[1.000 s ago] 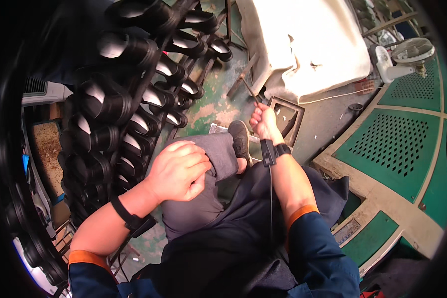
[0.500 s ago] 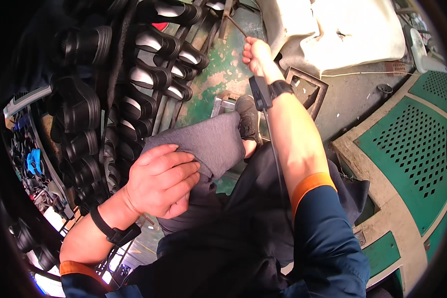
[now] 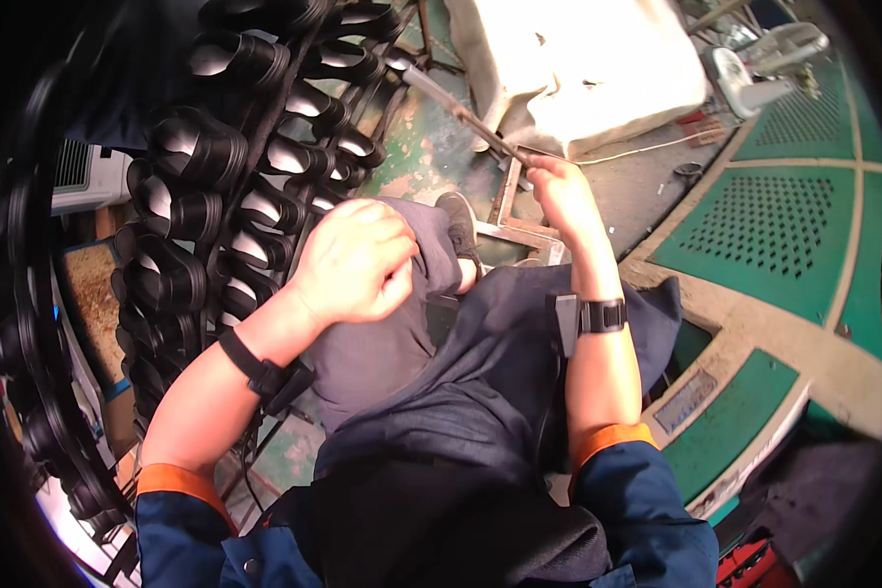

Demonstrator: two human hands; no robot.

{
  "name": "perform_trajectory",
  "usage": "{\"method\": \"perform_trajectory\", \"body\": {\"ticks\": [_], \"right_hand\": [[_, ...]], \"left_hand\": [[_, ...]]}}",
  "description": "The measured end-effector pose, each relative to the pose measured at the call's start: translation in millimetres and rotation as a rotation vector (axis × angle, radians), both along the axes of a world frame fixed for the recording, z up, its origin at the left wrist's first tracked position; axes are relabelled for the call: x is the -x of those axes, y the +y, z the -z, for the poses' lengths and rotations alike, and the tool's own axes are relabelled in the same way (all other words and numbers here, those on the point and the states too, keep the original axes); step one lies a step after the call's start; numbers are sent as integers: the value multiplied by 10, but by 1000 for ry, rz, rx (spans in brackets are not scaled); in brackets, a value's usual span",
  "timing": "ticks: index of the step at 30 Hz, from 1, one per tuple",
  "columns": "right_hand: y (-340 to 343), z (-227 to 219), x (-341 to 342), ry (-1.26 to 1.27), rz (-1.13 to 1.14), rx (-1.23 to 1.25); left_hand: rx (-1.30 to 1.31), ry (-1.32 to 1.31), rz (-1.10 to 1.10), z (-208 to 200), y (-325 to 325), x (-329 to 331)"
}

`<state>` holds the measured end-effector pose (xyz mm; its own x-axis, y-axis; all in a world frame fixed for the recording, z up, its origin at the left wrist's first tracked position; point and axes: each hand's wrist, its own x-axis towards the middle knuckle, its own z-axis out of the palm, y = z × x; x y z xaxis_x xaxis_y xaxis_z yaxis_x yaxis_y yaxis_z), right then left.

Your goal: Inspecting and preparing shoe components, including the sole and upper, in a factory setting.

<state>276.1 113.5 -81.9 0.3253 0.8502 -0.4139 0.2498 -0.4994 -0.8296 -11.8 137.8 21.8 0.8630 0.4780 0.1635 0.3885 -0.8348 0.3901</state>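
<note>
My right hand (image 3: 562, 191) is closed round the near end of a long thin stick-like tool (image 3: 470, 120). The tool slants up and to the left, and its far part is paler and a little wider; its exact kind cannot be made out. Below it is a rusty metal frame (image 3: 534, 235) on the floor. My left hand (image 3: 358, 257) rests on my grey-trousered knee (image 3: 372, 353), with its fingers curled in and nothing seen in them. Beside that knee, to the left, stand rows of black shoes (image 3: 201, 147) with pale linings on a rack.
A pale, cloth-like covered block (image 3: 578, 69) stands at the far side. Green perforated panels (image 3: 755, 235) in a beige frame curve along the right. A white plastic piece (image 3: 755, 83) lies at the upper right. My dark shoe (image 3: 458, 230) is on the green floor.
My right hand has drawn nearer and to the right, bringing more of the tool into view. My left hand has curled its fingers on the knee. The whole view has shifted.
</note>
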Motion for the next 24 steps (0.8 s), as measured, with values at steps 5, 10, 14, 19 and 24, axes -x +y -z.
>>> {"method": "perform_trajectory", "body": {"ticks": [5, 10, 14, 19, 24], "right_hand": [[-711, -388, 141, -523, -216, 180], [-1178, 126, 277, -364, -175, 344], [-1267, -37, 538, -19, 31, 387], [-1331, -165, 604, 103, 66, 344], [-1312, -200, 668, 20, 100, 240]], "left_hand": [[-56, 0, -52, -23, -183, 101], [-134, -13, -60, -1, -261, 99], [-156, -54, -80, 29, -313, 114], [-173, -151, -16, 21, -396, 55], [-140, -120, -10, -31, -418, 14]]}}
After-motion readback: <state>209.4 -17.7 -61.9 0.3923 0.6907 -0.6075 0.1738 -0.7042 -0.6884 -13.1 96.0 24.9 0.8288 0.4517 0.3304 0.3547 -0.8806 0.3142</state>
